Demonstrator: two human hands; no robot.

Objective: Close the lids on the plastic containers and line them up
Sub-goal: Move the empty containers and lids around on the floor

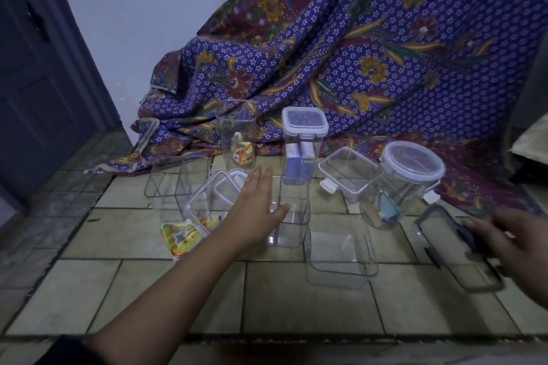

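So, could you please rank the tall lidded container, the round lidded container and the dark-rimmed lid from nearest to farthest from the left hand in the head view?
1. tall lidded container: just beyond the fingertips of the left hand, slightly right.
2. round lidded container: farther right.
3. dark-rimmed lid: far right, at the right hand.

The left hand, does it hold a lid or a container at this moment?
No, the left hand is stretched forward with its fingers straight, and nothing is gripped in it.
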